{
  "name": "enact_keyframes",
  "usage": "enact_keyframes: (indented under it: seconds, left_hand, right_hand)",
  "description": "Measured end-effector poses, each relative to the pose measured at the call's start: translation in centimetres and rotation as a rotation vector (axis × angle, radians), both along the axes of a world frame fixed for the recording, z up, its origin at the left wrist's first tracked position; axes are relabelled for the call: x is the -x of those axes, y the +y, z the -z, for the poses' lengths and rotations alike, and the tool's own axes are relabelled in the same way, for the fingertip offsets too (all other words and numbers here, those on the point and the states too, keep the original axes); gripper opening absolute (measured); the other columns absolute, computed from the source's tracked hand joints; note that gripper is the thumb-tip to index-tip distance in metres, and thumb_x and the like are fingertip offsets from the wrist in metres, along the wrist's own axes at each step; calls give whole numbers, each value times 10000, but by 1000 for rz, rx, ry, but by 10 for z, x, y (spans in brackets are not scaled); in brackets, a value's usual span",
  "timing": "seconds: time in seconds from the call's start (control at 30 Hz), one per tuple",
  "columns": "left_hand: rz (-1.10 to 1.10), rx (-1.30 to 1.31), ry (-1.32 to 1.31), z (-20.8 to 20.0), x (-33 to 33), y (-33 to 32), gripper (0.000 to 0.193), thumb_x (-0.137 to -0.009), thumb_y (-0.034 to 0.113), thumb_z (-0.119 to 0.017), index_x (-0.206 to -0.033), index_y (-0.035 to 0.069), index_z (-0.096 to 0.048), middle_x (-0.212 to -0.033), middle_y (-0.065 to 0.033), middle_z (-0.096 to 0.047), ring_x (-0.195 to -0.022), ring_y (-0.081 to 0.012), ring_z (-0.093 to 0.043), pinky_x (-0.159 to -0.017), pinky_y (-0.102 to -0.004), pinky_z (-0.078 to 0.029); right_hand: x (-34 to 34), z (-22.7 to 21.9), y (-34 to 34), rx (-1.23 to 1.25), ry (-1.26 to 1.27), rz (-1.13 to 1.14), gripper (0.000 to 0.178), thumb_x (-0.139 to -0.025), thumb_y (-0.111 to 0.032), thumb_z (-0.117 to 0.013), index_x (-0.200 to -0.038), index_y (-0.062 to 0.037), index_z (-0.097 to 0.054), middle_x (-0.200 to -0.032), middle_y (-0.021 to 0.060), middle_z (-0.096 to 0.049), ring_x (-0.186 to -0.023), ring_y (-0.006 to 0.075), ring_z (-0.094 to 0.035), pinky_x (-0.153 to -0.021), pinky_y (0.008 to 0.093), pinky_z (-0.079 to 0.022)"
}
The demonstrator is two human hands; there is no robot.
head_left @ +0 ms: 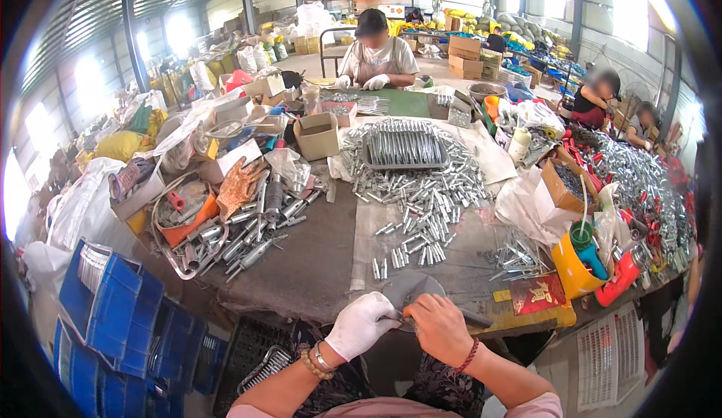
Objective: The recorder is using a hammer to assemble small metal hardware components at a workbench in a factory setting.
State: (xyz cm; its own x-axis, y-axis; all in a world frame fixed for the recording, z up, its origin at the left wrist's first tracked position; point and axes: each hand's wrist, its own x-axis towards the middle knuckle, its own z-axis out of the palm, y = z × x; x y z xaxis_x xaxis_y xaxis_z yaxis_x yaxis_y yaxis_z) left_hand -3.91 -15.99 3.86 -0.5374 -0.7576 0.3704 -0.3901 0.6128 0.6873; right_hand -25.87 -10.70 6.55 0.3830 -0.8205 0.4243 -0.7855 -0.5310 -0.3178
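My left hand (pixel 362 328), in a white glove, and my bare right hand (pixel 442 329) meet at the near table edge. Both have their fingers pinched together, nearly touching; whatever lies between the fingertips is too small or hidden to name. Just beyond them sits a grey curved, dish-like piece (pixel 410 286), partly covered by my hands. A large heap of short silvery metal rods (pixel 432 219) spreads over the table past it, with a few stray rods (pixel 380 269) nearest my hands. On the heap rests a dark tray (pixel 406 166) filled with rods in rows.
Tools and long metal rods (pixel 259 249) lie at left beside an orange glove (pixel 241 185). At right stand a yellow container (pixel 573 274), a red card (pixel 537 294) and a small rod pile (pixel 519 258). Blue bins (pixel 113 305) are stacked lower left. A co-worker (pixel 376 53) sits opposite.
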Motion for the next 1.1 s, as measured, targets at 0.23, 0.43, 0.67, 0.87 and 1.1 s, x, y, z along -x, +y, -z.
enact_keyframes:
  seconds: [0.23, 0.43, 0.67, 0.87, 1.1]
  left_hand:
    - [5, -6, 14, 1, 1, -4, 149, -831, 120, -867, -889, 69, -740, -930, -92, -690, -959, -317, -680, -876, -405, -548]
    - [-8, -16, -2, -2, 0, 2, 125, -855, 160, -848, -899, 87, -755, -966, -80, -706, -984, -319, -691, -891, -425, -555]
    - [8, 45, 84, 17, 2, -3, 184, -816, 116, -889, -910, 49, -746, -932, -113, -680, -941, -320, -687, -870, -426, -563]
    - [0, -6, 123, 6, 4, -11, 210, -805, 60, -877, -914, 28, -700, -919, -116, -632, -884, -315, -643, -825, -397, -527]
    - [-6, -27, 116, 6, 1, -4, 206, -795, 31, -871, -914, 31, -704, -926, -112, -638, -892, -313, -654, -828, -395, -528]
  right_hand:
    - [-1, 8, -5, 50, -19, 7, 238, -851, -22, -704, -1081, -86, -708, -1034, 83, -611, -1011, 302, -643, -908, 428, -520]
    - [-1, 9, 5, 86, -9, 23, 223, -859, -33, -697, -1076, -85, -710, -1030, 85, -612, -999, 302, -645, -896, 426, -523]
    - [4, 17, 1, 134, -113, 48, 248, -847, -2, -660, -1072, -80, -727, -1065, 117, -656, -1001, 331, -656, -899, 458, -526]
    - [7, 13, -13, 85, -285, 102, 274, -785, 84, -662, -995, -65, -757, -1068, 126, -647, -1030, 374, -632, -917, 480, -515]
    - [2, 25, -8, 73, -262, 92, 325, -752, 121, -635, -1011, -45, -738, -1092, 113, -648, -1061, 363, -627, -949, 460, -501]
